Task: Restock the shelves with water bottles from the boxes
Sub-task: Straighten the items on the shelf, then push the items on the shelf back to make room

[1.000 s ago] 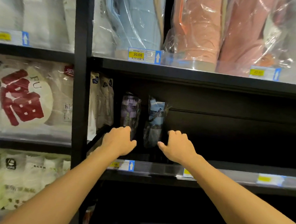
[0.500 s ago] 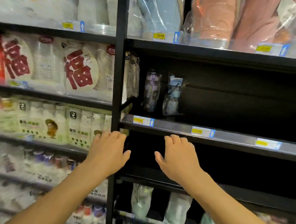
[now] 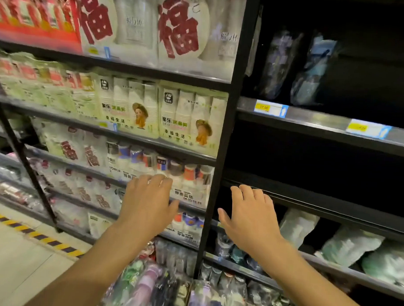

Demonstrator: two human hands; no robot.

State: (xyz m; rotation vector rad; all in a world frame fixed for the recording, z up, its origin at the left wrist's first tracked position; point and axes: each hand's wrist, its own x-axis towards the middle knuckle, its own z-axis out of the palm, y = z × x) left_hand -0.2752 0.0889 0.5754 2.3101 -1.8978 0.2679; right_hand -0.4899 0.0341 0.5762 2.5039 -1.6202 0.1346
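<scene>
Lower now than before, left hand, right hand, both spread and empty, price tag reads 17.00

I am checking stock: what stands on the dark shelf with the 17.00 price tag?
On the shelf, left end: a purplish wrapped bottle and a bluish wrapped bottle. Farther back is too dark to see.

A big red character 福 with small letters FU stands on each white plastic-wrapped pack at upper left. The pale green packs of paper cups below read 家乐 and 幸福生活. A yellow price tag on the grey shelf edge reads 17.00; the second yellow tag is too blurred to read
</scene>
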